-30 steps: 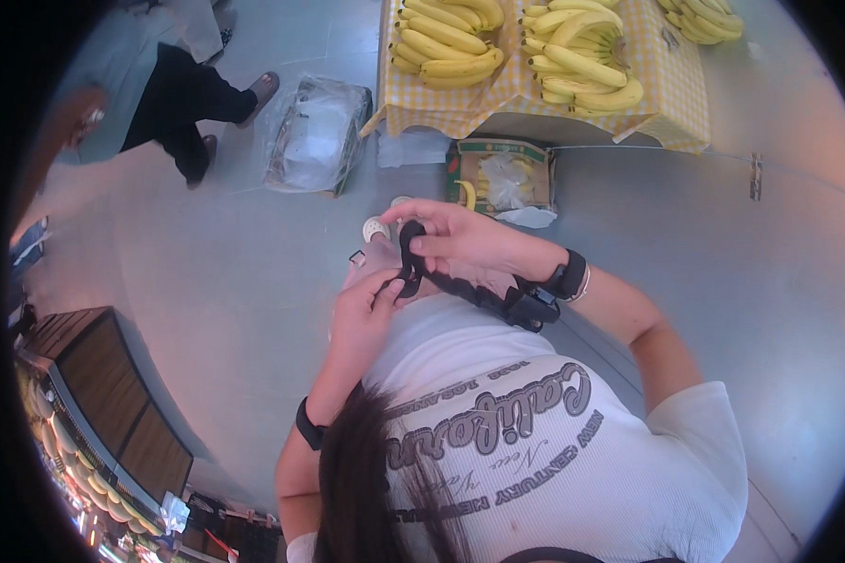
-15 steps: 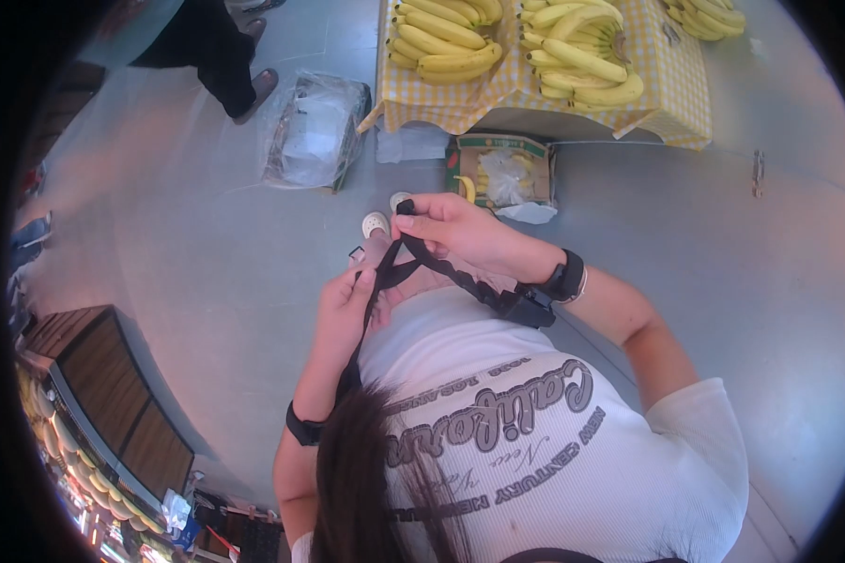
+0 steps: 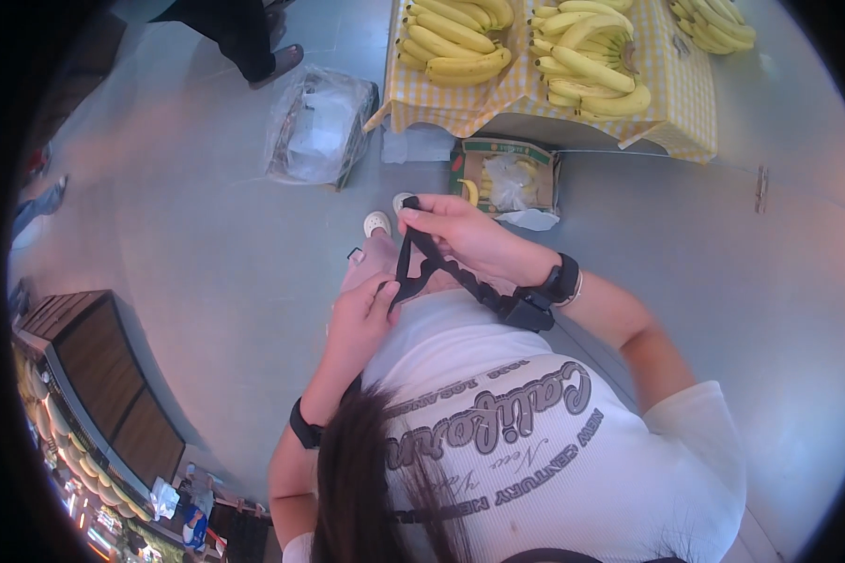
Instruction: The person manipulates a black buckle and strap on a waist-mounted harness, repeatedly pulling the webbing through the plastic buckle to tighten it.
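Note:
A black strap [image 3: 422, 242] runs between my two hands in front of my waist, forming a narrow upside-down V. At its top, my right hand [image 3: 474, 242] pinches the strap between thumb and fingers. My left hand [image 3: 359, 314] is lower and nearer my body, its thumb and fingers closed on the strap's other part. A small black box-like device [image 3: 528, 309] hangs at the strap's right end, close below my right wrist. Dark bands are on both wrists. What lies inside the left fist is partly hidden.
Bananas [image 3: 587, 61] lie on a table with a yellow checked cloth [image 3: 667, 103] ahead. Below it stands an open carton [image 3: 483, 145] holding bananas. A plastic-wrapped crate [image 3: 321, 131] sits left of the table. Another person's dark-clad leg [image 3: 244, 42] shows behind it. A wooden-panelled stand [image 3: 103, 361] is at left.
My left hand has moved up and to the right, nearer my right hand. The right hand keeps its pinch on the strap, and the strap's V has narrowed.

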The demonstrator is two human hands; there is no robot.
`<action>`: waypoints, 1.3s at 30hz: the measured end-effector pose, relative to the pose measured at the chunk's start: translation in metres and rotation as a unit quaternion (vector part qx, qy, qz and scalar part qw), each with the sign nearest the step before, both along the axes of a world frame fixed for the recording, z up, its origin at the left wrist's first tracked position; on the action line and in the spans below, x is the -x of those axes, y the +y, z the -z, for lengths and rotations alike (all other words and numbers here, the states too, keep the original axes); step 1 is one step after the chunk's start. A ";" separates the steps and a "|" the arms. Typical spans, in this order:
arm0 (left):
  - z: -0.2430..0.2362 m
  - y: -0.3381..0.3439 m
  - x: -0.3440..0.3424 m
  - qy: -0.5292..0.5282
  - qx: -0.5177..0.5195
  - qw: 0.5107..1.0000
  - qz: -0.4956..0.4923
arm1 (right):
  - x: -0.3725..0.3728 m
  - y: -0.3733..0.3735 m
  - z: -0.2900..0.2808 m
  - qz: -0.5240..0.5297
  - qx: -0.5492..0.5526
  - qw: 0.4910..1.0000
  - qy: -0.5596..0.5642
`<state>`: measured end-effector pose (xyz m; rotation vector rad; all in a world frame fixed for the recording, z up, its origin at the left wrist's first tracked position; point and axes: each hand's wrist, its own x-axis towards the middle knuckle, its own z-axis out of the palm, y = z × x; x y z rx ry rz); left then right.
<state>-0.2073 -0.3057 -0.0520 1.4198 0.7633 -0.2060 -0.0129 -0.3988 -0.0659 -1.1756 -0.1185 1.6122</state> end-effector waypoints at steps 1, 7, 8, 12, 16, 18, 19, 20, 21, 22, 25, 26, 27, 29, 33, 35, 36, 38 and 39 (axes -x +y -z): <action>0.000 0.000 -0.002 0.001 0.000 1.000 0.001 | 0.000 0.002 -0.002 -0.016 -0.014 1.000 0.000; -0.029 0.016 -0.017 -0.098 -0.446 0.876 0.156 | 0.000 0.002 -0.003 -0.017 -0.035 0.999 0.007; -0.033 0.019 -0.018 -0.109 -0.488 0.844 0.193 | -0.002 0.002 -0.003 -0.022 -0.036 0.999 0.013; -0.053 0.015 -0.015 -0.169 -0.507 0.804 0.260 | -0.003 -0.001 -0.003 -0.014 -0.035 0.999 0.025; -0.060 0.009 -0.008 -0.235 -0.436 0.818 0.292 | 0.000 -0.007 0.004 -0.040 -0.010 0.999 0.035; -0.061 0.001 -0.019 -0.277 -0.337 0.866 0.244 | 0.002 -0.006 0.006 -0.056 -0.004 0.998 0.017; -0.059 -0.002 -0.027 -0.276 -0.339 0.866 0.244 | 0.005 -0.004 0.010 -0.079 -0.025 0.996 0.027; -0.054 -0.005 -0.037 -0.300 -0.317 0.864 0.250 | 0.006 -0.003 0.012 -0.100 -0.044 0.993 0.034; -0.048 -0.007 -0.046 -0.324 -0.295 0.862 0.256 | 0.009 -0.002 0.010 -0.098 -0.044 0.994 0.033; -0.042 -0.007 -0.053 -0.325 -0.295 0.861 0.257 | 0.012 0.000 0.005 -0.074 -0.030 0.996 0.049; -0.022 -0.010 -0.060 -0.417 -0.271 0.838 0.225 | 0.010 -0.003 0.027 -0.069 -0.015 0.996 0.061; -0.014 -0.007 -0.056 -0.360 -0.258 0.856 0.265 | 0.008 -0.003 0.033 -0.091 -0.016 0.994 0.057; -0.008 -0.005 -0.054 -0.302 -0.244 0.870 0.303 | 0.008 -0.006 0.037 -0.088 -0.016 0.994 0.058; 0.000 -0.006 -0.055 -0.302 -0.251 0.866 0.309 | 0.008 -0.010 0.038 -0.106 -0.032 0.992 0.061; 0.012 -0.013 -0.051 -0.291 -0.252 0.878 0.285 | 0.002 -0.027 0.029 -0.106 -0.066 0.992 0.004; 0.013 -0.015 -0.050 -0.247 -0.209 0.913 0.248 | -0.001 -0.044 0.015 0.019 -0.020 0.990 -0.141; 0.014 -0.015 -0.050 -0.199 -0.167 0.943 0.206 | -0.002 -0.052 0.001 0.020 -0.020 0.990 -0.140; 0.027 -0.017 -0.045 -0.184 -0.168 0.951 0.185 | 0.003 -0.063 -0.031 -0.187 -0.022 0.880 -0.436; 0.032 -0.018 -0.043 -0.169 -0.169 0.958 0.161 | 0.011 -0.064 -0.029 -0.183 -0.019 0.882 -0.434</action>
